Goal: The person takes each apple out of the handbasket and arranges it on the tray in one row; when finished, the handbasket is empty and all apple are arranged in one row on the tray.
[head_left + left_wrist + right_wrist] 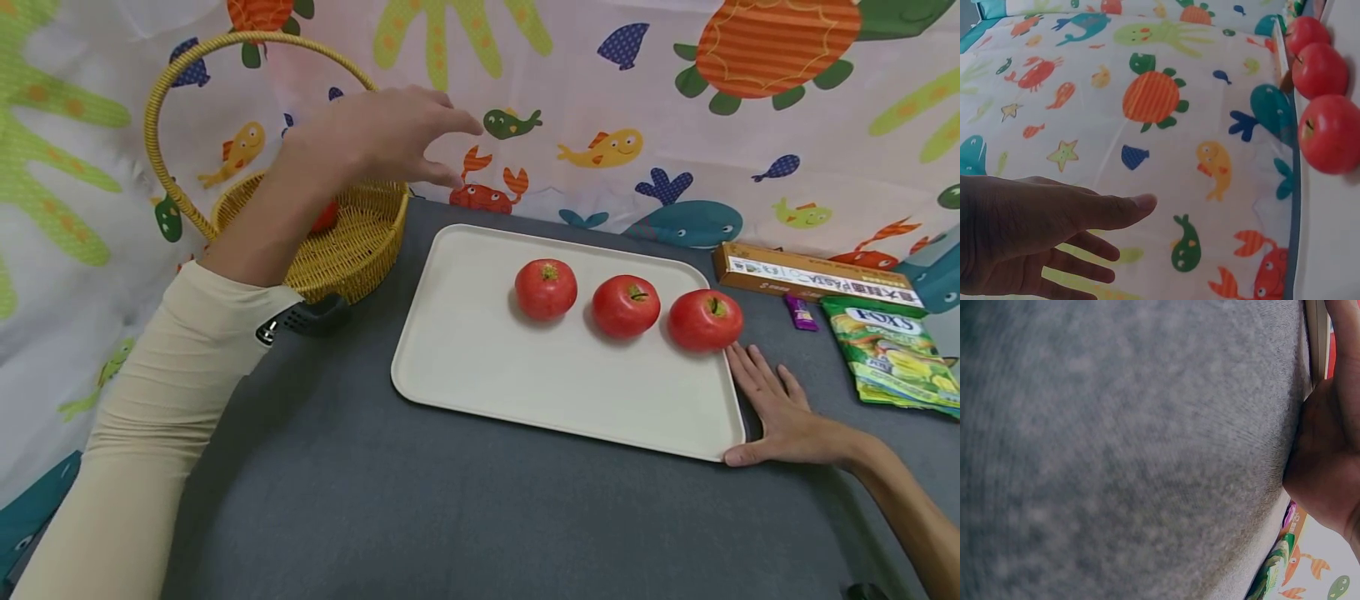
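Note:
My left hand point(375, 133) hovers over the yellow wicker basket point(360, 258), fingers loosely extended and holding nothing. In the left wrist view, that hand point(1054, 231) shows a gap between thumb and fingers. Part of a red fruit point(326, 218) appears inside the basket, mostly hidden by my forearm. Three red apples point(626, 307) stand in a row on the cream tray point(525, 375), toward its right side. Flat on the table, my right hand point(783, 417) is spread with its fingertips and thumb at the tray's right edge.
A long brown box point(817, 273) lies at the back right. Before it are a small purple wrapped candy point(801, 313) and a green candy bag point(896, 354). The basket's tall handle point(153, 125) arches behind my left forearm. A cloth with printed sea animals point(555, 100) hangs behind the grey table point(465, 508).

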{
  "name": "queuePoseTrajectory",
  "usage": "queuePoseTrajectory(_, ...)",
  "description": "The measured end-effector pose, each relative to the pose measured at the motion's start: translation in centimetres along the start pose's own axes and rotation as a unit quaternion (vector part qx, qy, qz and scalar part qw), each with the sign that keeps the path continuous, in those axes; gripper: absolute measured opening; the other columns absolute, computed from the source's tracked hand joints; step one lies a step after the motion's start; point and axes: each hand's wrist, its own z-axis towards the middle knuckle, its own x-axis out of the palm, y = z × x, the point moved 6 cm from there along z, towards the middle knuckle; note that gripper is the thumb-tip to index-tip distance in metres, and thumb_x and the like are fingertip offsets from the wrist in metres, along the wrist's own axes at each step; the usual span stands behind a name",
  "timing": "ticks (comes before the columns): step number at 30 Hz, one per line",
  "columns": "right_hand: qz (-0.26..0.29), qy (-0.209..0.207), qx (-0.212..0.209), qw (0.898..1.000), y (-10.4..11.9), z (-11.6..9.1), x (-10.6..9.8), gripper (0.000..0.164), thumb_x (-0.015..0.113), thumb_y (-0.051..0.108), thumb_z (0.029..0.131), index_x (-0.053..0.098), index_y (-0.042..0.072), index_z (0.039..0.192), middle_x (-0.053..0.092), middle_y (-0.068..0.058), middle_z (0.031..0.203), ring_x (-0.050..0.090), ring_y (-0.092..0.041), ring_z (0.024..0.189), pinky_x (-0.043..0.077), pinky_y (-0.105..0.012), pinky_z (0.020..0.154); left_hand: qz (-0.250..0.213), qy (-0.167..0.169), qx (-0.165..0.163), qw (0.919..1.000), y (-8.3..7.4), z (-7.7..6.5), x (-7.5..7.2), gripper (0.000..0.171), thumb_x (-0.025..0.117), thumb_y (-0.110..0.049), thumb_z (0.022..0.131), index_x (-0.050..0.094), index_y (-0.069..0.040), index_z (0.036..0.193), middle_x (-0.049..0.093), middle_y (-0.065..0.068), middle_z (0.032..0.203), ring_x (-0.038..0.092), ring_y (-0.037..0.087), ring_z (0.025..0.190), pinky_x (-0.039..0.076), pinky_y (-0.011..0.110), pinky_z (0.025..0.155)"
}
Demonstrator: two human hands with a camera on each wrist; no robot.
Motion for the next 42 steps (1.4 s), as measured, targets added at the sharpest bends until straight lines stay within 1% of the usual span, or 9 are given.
queuePoseTrajectory(4,-0.001,-0.002,-0.002,1.000,-0.1,-0.1,0.0,0.135,0.081,0.039,0.080,-0.020,0.016,0.166,-0.025,-0.017,0.173,-0.031,-0.045,0.157,-0.033,-0.070,0.116,0.010,0.012,-0.014,0.9998,1.3,0.1,-0.2,0.075,0.068,-0.039,0.101,0.035,-0.017,0.164,0.040,0.022,0.164,0.042,0.044,0.145,0.045,0.062,0.117)
queuePoseTrajectory(9,0.001,-0.003,-0.003,1.000,-0.1,-0.1,0.0,0.135,0.081,0.039,0.080,-0.020,0.017,0.166,-0.025,-0.017,0.174,-0.031,-0.046,0.157,-0.033,-0.069,0.116,0.018,0.023,-0.024,0.9993,2.9,-0.2,-0.3,0.074,0.067,-0.038,0.102,0.035,-0.014,0.164,0.042,0.026,0.161,0.044,0.044,0.141,0.043,0.062,0.118)
queuePoseTrajectory(15,0.004,-0.004,-0.005,1.000,-0.1,-0.2,-0.1,0.134,0.081,0.039,0.080,-0.020,0.017,0.166,-0.025,-0.017,0.174,-0.031,-0.046,0.157,-0.033,-0.069,0.116,0.015,0.044,-0.035,0.9983,5.6,-0.4,0.4,0.074,0.065,-0.038,0.102,0.035,-0.009,0.163,0.048,0.027,0.154,0.047,0.045,0.136,0.042,0.063,0.118)
queuePoseTrajectory(21,0.002,-0.005,-0.003,1.000,-0.1,-0.3,0.0,0.136,0.082,0.038,0.079,-0.020,0.018,0.166,-0.024,-0.017,0.174,-0.031,-0.046,0.157,-0.033,-0.070,0.116,0.015,0.090,-0.061,0.9939,8.8,-0.3,2.1,0.075,0.063,-0.046,0.102,0.035,-0.011,0.163,0.042,0.029,0.160,0.039,0.050,0.145,0.037,0.068,0.119)
queuePoseTrajectory(28,0.000,-0.002,0.004,1.000,-0.1,-0.2,0.0,0.135,0.082,0.038,0.080,-0.020,0.017,0.166,-0.025,-0.018,0.174,-0.030,-0.048,0.157,-0.033,-0.069,0.116,-0.029,0.146,-0.094,0.9844,12.5,-0.9,4.8,0.083,0.059,-0.055,0.102,0.026,-0.013,0.166,0.036,0.029,0.163,0.036,0.051,0.148,0.037,0.071,0.117)
queuePoseTrajectory(32,0.001,-0.002,0.004,1.000,0.0,-0.2,-0.1,0.135,0.082,0.038,0.080,-0.020,0.018,0.166,-0.025,-0.018,0.174,-0.030,-0.048,0.157,-0.033,-0.069,0.116,-0.036,0.151,-0.094,0.9835,14.1,-1.2,5.9,0.081,0.059,-0.054,0.102,0.032,-0.007,0.163,0.038,0.030,0.162,0.038,0.051,0.146,0.037,0.072,0.117)
queuePoseTrajectory(36,0.004,-0.003,0.004,1.000,0.2,-0.2,0.0,0.135,0.082,0.038,0.080,-0.020,0.018,0.166,-0.024,-0.018,0.174,-0.030,-0.048,0.157,-0.033,-0.070,0.116,-0.044,0.157,-0.100,0.9815,15.7,-1.4,6.9,0.078,0.055,-0.054,0.104,0.037,-0.002,0.159,0.045,0.030,0.154,0.046,0.049,0.137,0.040,0.070,0.115)
queuePoseTrajectory(40,0.003,-0.001,0.007,1.000,0.2,-0.2,0.1,0.135,0.081,0.040,0.080,-0.020,0.018,0.166,-0.024,-0.018,0.174,-0.030,-0.048,0.157,-0.033,-0.070,0.116,-0.055,0.177,-0.140,0.9727,17.3,-2.1,8.0,0.083,0.052,-0.058,0.104,0.032,-0.001,0.161,0.050,0.031,0.147,0.048,0.047,0.132,0.041,0.070,0.113)
queuePoseTrajectory(42,0.002,-0.001,0.008,1.000,0.1,-0.1,0.1,0.135,0.081,0.040,0.080,-0.020,0.017,0.166,-0.024,-0.018,0.173,-0.030,-0.048,0.157,-0.033,-0.070,0.116,-0.060,0.184,-0.159,0.9680,18.0,-2.5,8.6,0.085,0.052,-0.059,0.103,0.029,-0.001,0.162,0.044,0.033,0.152,0.042,0.051,0.137,0.038,0.073,0.114)
